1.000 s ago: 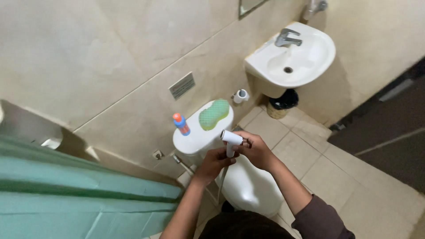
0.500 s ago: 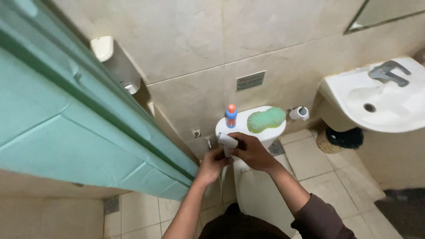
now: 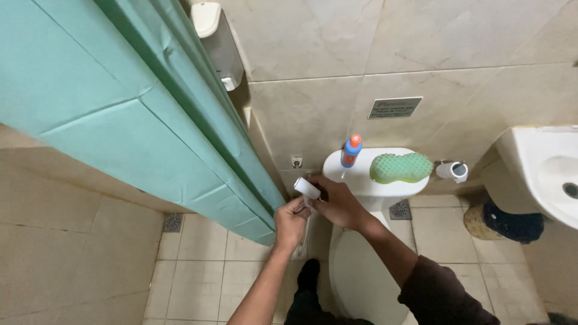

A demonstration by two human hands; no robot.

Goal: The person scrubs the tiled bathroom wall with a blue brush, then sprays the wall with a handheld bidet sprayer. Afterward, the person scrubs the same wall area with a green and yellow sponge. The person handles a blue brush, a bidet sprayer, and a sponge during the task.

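Note:
My right hand grips the handle of a white bidet sprayer, its head pointing up and left. Just below, my left hand pinches the sprayer's thin hose. Both hands hover left of a white toilet with its lid down. On the tank lid stand a blue bottle with an orange cap and a green sponge.
A teal shower curtain hangs at the left, close to my hands. A white sink is at the right, a dark waste bin below it, a toilet roll holder on the wall. My dark shoe rests on the tiled floor.
The view has swung left, bringing the curtain into full view and pushing the sink to the right edge. My hands keep hold of the sprayer and have shifted slightly left of the tank.

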